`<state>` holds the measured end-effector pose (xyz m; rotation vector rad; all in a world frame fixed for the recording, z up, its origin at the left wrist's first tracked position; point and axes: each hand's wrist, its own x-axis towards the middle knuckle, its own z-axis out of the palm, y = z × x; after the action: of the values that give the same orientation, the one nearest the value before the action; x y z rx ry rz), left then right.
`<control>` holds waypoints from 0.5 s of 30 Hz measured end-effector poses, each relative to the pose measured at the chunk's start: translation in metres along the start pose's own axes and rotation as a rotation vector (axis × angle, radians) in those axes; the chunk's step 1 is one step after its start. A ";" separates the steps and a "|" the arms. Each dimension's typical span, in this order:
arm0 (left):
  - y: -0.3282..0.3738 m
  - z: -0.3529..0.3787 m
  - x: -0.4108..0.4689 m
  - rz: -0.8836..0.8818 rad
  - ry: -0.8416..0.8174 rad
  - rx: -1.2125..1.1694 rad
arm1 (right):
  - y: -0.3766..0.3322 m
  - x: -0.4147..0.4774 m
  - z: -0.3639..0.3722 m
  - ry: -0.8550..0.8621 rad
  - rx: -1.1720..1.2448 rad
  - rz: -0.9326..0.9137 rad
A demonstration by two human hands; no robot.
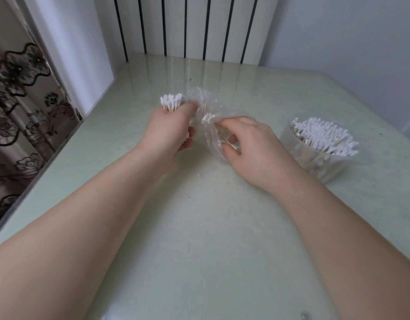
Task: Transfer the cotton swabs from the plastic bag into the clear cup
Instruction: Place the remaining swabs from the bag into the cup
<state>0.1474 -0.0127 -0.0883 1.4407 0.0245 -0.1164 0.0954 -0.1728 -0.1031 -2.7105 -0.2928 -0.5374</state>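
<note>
Extraction step: my left hand (169, 132) grips a swab bundle (172, 103) beside the plastic bag (205, 103), which my right hand (249, 145) pinches; next, I judge, carry the bundle right to the part-filled clear cup (324, 172).

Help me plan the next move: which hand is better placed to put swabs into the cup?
Left, probably. The left hand grips a bundle of swabs outside the plastic bag; the right hand, though nearer the clear cup, is busy holding the bag.
</note>
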 end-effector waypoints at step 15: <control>-0.003 0.002 -0.004 -0.187 -0.196 -0.038 | 0.000 0.000 -0.004 0.007 -0.019 0.031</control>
<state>0.1432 -0.0152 -0.0910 1.3815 0.0007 -0.4077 0.0946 -0.1742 -0.0999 -2.7267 -0.2446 -0.5430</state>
